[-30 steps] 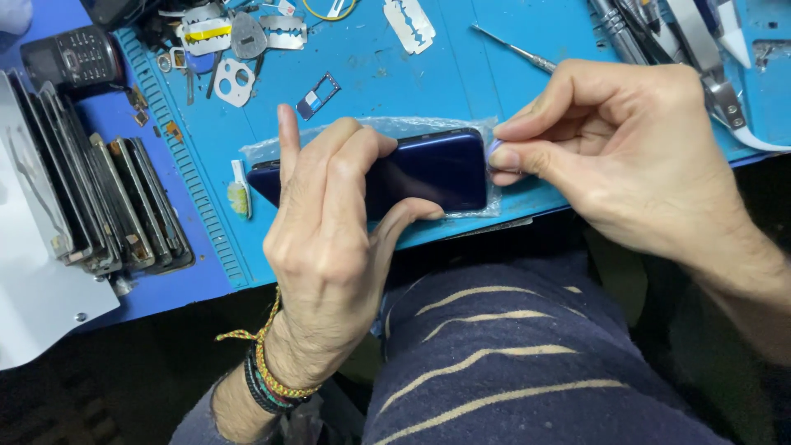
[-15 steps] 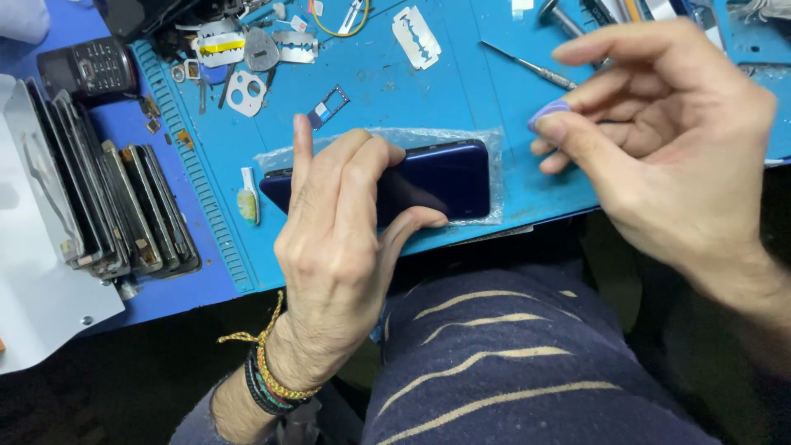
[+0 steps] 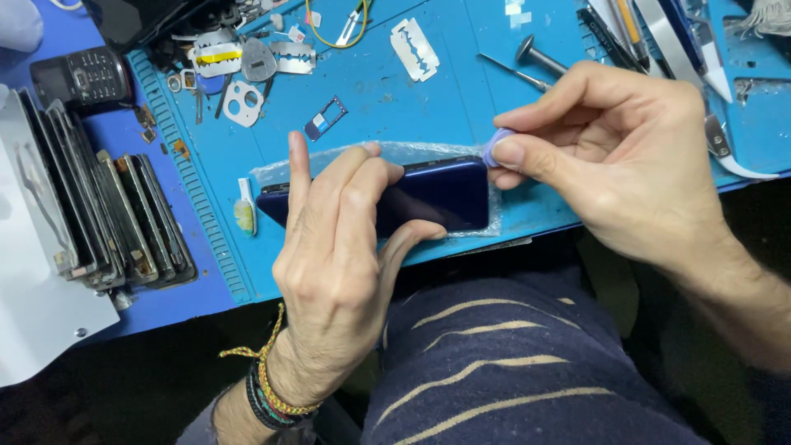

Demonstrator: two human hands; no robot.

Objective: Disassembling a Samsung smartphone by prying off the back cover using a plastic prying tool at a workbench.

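A dark blue smartphone lies flat on a clear plastic sheet on the blue work mat, near its front edge. My left hand presses down on the phone's left half, fingers spread over it and thumb at its near edge. My right hand pinches a small pale purple plastic pick between thumb and forefinger. The pick's tip touches the phone's upper right corner.
A row of phone screens stands at the left with a small keypad phone behind. Razor blade, SIM tray, metal parts, a thin screwdriver and tweezers lie on the mat. My striped trousers are below.
My right hand lifted off the phone's right end, rose with the pick, and has come back down to the phone's upper right corner. My left hand stayed pressed on the phone.
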